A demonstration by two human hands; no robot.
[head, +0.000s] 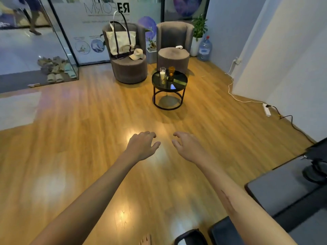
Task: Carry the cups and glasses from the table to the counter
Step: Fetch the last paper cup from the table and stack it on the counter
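Both hands, left (141, 145) and right (185, 147), are held apart, empty. The glasses (166, 73) at the bench's (178, 84) far edge are being approached; a grasp is needed next.

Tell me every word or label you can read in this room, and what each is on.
"RE" in bold, with thin outline letters beside it that look like "FORM", seen mirrored: on the frosted glass wall.
Small print under that logo and over its round pictures: too blurred.
Water bottle label: too small.
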